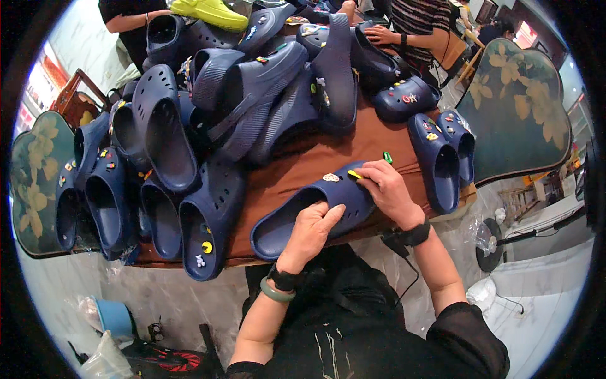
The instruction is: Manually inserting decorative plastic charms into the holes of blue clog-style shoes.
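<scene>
Left hand (310, 228): clamped on heel rim of navy clog (315, 208), near front edge of table (297, 165).
Right hand (386, 189): fingertips pinched together on yellow charm (354, 174) at clog toe.

I am wearing a black top with short sleeves ending above my elbows, with thin pale lines running down the front. My left hand (310, 228) is carrying a black band at the wrist and a pale green bangle just behind it. My right hand (387, 190) is wearing a black wrist strap too.
</scene>
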